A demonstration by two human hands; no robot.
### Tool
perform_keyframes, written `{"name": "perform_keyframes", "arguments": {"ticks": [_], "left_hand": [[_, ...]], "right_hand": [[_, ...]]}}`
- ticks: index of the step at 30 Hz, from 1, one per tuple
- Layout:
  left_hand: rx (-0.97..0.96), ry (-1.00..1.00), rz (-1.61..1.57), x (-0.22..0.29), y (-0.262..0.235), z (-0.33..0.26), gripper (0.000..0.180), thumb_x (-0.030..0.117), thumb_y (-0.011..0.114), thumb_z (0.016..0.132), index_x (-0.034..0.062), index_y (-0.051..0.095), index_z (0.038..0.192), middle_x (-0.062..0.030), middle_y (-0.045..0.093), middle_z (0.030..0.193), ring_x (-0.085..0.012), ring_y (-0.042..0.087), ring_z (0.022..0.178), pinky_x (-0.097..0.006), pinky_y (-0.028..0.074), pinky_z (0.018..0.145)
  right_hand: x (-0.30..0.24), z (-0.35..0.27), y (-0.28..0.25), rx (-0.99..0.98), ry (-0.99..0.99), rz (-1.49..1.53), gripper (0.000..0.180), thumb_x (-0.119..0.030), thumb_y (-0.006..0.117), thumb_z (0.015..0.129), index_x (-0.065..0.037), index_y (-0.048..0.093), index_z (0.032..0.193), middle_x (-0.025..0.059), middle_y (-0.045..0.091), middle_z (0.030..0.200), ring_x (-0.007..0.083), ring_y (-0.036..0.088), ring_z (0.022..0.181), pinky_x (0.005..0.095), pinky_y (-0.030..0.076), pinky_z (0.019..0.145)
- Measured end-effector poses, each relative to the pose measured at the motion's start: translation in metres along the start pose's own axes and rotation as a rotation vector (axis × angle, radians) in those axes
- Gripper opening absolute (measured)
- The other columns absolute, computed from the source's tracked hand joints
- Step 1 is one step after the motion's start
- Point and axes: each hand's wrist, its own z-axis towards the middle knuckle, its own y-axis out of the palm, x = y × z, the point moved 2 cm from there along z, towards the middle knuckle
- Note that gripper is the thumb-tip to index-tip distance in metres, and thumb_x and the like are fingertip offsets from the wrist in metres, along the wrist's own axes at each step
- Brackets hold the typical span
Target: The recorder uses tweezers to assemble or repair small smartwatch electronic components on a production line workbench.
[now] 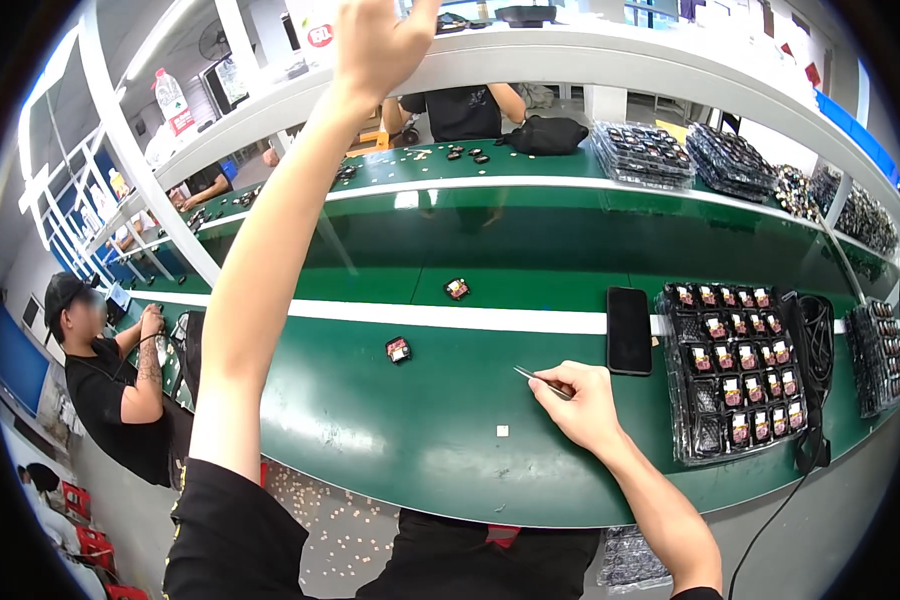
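While the right hand pinches tweezers in closed fingers, near-left of the black phone, the left hand hangs high before the white shelf, far beyond the phone; its thumb is spread, but the head view cuts off its fingertips, so I cannot tell what it holds; two small black devices lie left of the phone; a tray of similar ones sits just right.
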Motion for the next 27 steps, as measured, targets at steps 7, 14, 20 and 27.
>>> {"name": "perform_keyframes", "arguments": {"ticks": [7, 14, 20, 27], "left_hand": [[-0.83, -0.171, -0.081, 0.127, -0.031, -0.196, 0.028, 0.026, 0.081, 0.094, 0.0048, 0.074, 0.11, -0.009, 0.074, 0.114, -0.0296, 0.071, 0.099, -0.043, 0.055, 0.084], [-1.281, -0.751, -0.114, 0.11, -0.018, -0.34, 0.073, 0.049, 0.081, 0.096, 0.0059, 0.063, 0.152, -0.0137, 0.065, 0.147, -0.0347, 0.062, 0.137, -0.047, 0.052, 0.116], [-1.128, -0.749, -0.268, 0.12, -0.013, -0.346, 0.047, 0.015, 0.079, 0.1, 0.002, 0.064, 0.142, -0.0152, 0.07, 0.118, -0.0357, 0.067, 0.114, -0.046, 0.053, 0.103], [-1.077, -0.763, -0.654, 0.214, -0.055, -0.303, 0.056, 0.015, 0.083, 0.098, 0.0049, 0.063, 0.149, -0.0149, 0.069, 0.127, -0.0324, 0.067, 0.114, -0.043, 0.054, 0.104]], "right_hand": [[0.001, 0.0, 0.0, -0.029, -0.018, 0.003, 0.015, -0.011, 0.082, 0.093, 0.003, 0.084, 0.1, 0.0156, 0.071, 0.076, 0.0247, 0.067, 0.063, 0.0375, 0.051, 0.061], [0.002, 0.003, 0.004, -0.028, 0.006, -0.003, 0.016, -0.012, 0.083, 0.092, 0.002, 0.084, 0.1, 0.0148, 0.071, 0.075, 0.0236, 0.067, 0.062, 0.0376, 0.05, 0.06], [0.002, 0.005, 0.007, -0.012, 0.019, -0.013, 0.017, -0.011, 0.084, 0.092, 0.002, 0.085, 0.103, 0.0132, 0.069, 0.073, 0.0185, 0.063, 0.06, 0.0356, 0.047, 0.058], [0.02, 0.004, -0.007, 0.102, 0.433, 0.482, 0.015, -0.01, 0.081, 0.103, 0.003, 0.086, 0.107, -0.0012, 0.076, 0.083, 0.0005, 0.06, 0.071, 0.0188, 0.045, 0.063]]}}
